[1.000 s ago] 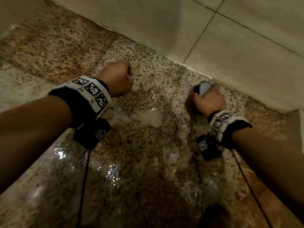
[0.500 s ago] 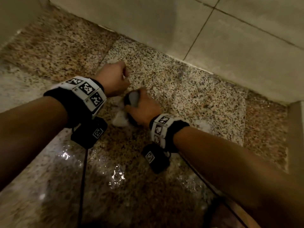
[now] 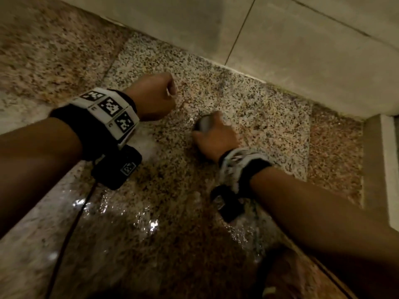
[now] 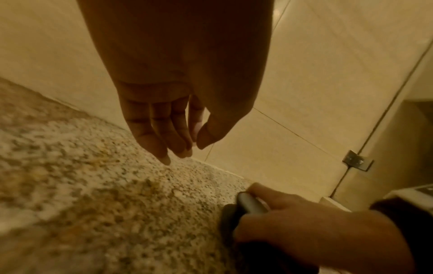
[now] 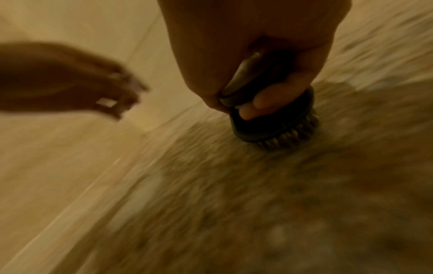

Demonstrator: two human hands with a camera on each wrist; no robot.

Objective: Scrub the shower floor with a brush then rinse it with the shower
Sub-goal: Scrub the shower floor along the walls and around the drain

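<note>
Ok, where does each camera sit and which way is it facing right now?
Head: on the head, looking down at the shower floor; both forearms show.
Left wrist: under the left hand, facing the wall; fingers hang loose.
Right wrist: along the right hand, aimed at the brush on the floor.
Shared: all three show the brush.

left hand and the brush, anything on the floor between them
Nothing: in the head view only bare, wet speckled floor lies between the empty left hand and the brush gripped by the right hand.
</note>
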